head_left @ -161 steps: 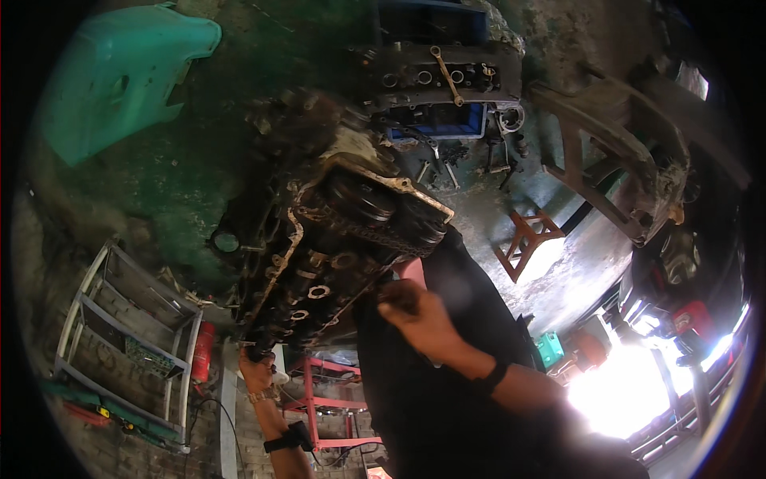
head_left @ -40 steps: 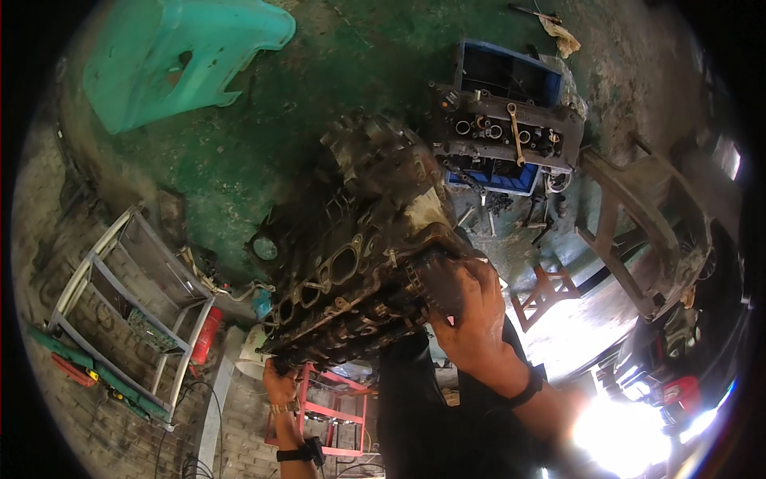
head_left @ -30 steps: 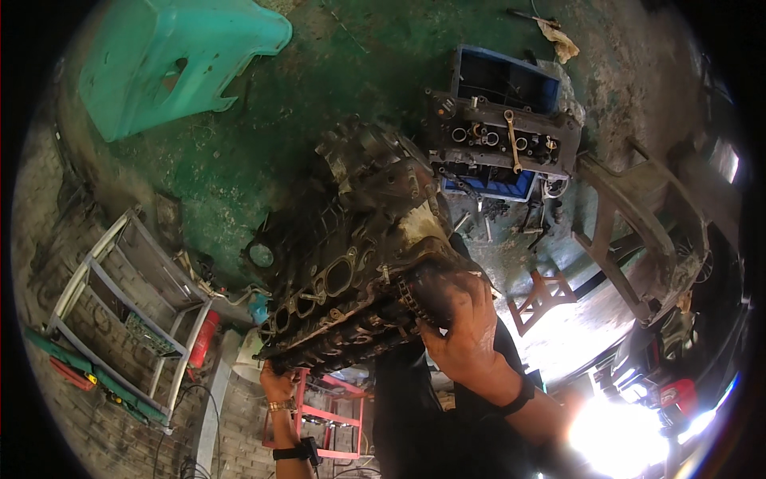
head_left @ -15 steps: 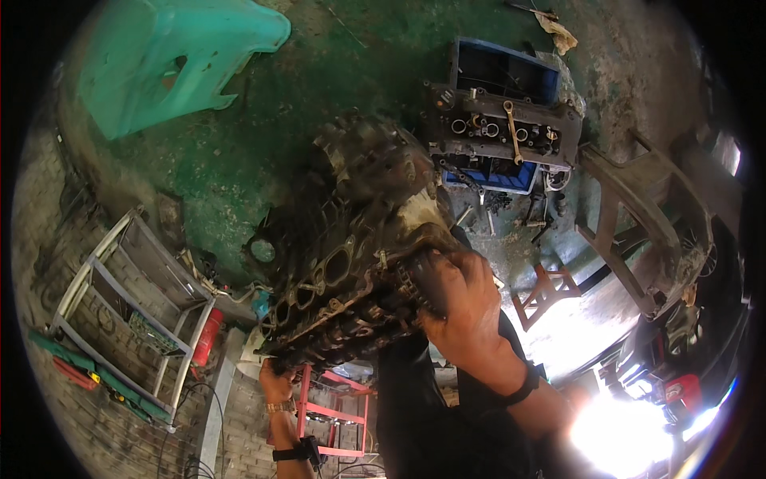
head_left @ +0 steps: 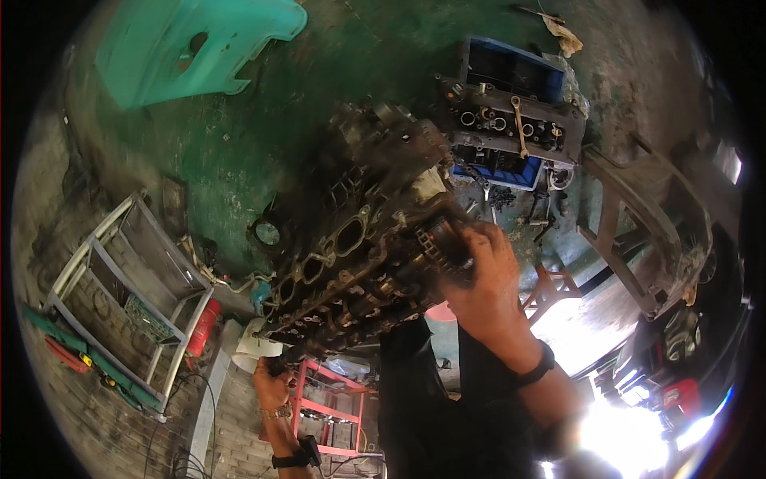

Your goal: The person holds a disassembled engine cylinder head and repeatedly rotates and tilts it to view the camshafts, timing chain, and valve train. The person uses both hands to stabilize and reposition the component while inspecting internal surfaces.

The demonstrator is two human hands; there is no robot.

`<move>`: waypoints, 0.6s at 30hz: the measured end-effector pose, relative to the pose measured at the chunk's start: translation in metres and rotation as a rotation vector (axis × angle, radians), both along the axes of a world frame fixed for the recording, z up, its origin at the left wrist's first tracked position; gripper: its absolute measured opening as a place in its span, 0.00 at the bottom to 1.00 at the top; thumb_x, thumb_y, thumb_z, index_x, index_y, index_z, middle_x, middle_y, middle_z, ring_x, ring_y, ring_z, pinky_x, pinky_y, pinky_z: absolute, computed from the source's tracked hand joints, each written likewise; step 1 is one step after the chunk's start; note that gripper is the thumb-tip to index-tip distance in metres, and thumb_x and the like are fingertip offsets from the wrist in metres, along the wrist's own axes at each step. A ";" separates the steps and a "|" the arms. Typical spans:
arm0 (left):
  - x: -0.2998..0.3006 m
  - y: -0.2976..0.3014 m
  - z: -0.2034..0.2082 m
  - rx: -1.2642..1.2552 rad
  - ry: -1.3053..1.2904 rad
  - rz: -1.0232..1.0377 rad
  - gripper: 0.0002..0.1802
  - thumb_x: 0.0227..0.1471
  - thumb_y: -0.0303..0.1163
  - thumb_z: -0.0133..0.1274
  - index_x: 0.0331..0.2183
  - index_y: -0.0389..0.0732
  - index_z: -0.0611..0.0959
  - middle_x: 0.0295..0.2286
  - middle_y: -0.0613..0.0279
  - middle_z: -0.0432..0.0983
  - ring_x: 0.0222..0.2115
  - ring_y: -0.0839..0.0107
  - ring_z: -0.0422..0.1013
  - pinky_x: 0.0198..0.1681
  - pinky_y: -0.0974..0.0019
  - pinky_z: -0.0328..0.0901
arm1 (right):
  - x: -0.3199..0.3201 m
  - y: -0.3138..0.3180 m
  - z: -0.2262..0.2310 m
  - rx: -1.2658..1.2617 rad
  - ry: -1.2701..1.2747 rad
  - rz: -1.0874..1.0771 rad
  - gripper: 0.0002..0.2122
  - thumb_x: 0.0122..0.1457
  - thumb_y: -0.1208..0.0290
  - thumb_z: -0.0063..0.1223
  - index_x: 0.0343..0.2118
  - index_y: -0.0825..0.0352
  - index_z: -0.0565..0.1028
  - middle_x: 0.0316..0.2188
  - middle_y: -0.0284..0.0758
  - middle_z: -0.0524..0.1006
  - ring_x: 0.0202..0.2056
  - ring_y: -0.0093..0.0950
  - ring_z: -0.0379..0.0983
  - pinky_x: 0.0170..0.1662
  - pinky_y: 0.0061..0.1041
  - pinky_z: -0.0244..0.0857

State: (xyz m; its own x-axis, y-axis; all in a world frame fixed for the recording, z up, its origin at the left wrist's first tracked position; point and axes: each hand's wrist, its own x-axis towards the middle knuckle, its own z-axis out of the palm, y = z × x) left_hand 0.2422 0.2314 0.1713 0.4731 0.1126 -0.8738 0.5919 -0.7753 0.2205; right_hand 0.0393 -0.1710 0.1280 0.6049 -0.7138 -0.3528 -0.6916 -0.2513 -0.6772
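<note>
A dark, greasy engine [head_left: 363, 231] fills the middle of the view. Its cylinder head [head_left: 323, 299] is on the near side, with a row of oval ports and the camshafts [head_left: 375, 297] showing. At the right end is a toothed timing sprocket [head_left: 435, 247]. My right hand [head_left: 488, 279] is wrapped round the outer side of that end, against the sprocket, fingertips partly hidden. At the lower left, my left hand [head_left: 273, 385] closes on the cylinder head's other end, its fingers mostly hidden by the dark metal.
Another cylinder head [head_left: 511, 124] with a combination wrench [head_left: 520, 128] on it rests across blue crates [head_left: 519, 68]. A green plastic stool [head_left: 191, 48] stands far left. Metal frames [head_left: 152, 311], a red fire extinguisher [head_left: 204, 327] and a red rack [head_left: 327, 407] surround me.
My right hand has shifted right and slightly down, and more of the sprocket shows. The engine appears a little further right as the whole view shifts. My left hand stays at its end.
</note>
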 end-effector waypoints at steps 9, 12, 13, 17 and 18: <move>-0.002 -0.018 0.004 0.034 -0.050 -0.072 0.18 0.40 0.08 0.53 0.34 0.36 0.71 0.23 0.63 0.73 0.16 0.77 0.66 0.18 0.72 0.63 | 0.007 -0.001 -0.001 -0.082 -0.034 -0.023 0.23 0.40 0.79 0.64 0.43 0.73 0.72 0.40 0.46 0.73 0.40 0.46 0.72 0.43 0.35 0.68; -0.004 -0.015 0.005 -0.009 -0.057 -0.008 0.18 0.41 0.09 0.54 0.34 0.36 0.71 0.22 0.66 0.72 0.16 0.80 0.63 0.16 0.74 0.59 | 0.007 0.000 -0.005 -0.166 -0.018 0.000 0.22 0.41 0.79 0.63 0.43 0.73 0.73 0.38 0.45 0.73 0.38 0.44 0.73 0.43 0.33 0.68; -0.003 -0.013 0.005 0.018 -0.037 -0.032 0.18 0.41 0.09 0.54 0.34 0.37 0.71 0.22 0.66 0.72 0.16 0.80 0.63 0.15 0.74 0.59 | 0.007 0.000 -0.006 -0.161 -0.014 0.004 0.22 0.41 0.79 0.63 0.43 0.73 0.73 0.38 0.45 0.73 0.38 0.43 0.73 0.42 0.33 0.68; -0.007 -0.009 -0.007 -0.047 -0.077 0.003 0.17 0.41 0.10 0.54 0.34 0.36 0.71 0.24 0.65 0.73 0.19 0.79 0.66 0.16 0.73 0.60 | 0.008 0.003 -0.005 -0.146 0.019 0.000 0.20 0.43 0.79 0.63 0.43 0.73 0.73 0.37 0.43 0.74 0.36 0.38 0.73 0.41 0.29 0.68; -0.004 -0.008 -0.010 -0.001 -0.061 -0.072 0.17 0.41 0.10 0.53 0.35 0.35 0.72 0.25 0.65 0.74 0.19 0.78 0.67 0.19 0.73 0.63 | 0.009 0.004 -0.004 -0.154 0.024 0.006 0.20 0.44 0.79 0.63 0.43 0.73 0.73 0.37 0.43 0.74 0.36 0.38 0.73 0.41 0.29 0.68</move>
State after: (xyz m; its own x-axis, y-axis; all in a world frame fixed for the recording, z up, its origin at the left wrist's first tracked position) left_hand 0.2377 0.2238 0.1617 0.5325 0.0757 -0.8431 0.5200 -0.8151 0.2552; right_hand 0.0483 -0.1673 0.1240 0.6018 -0.7572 -0.2542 -0.7056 -0.3549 -0.6134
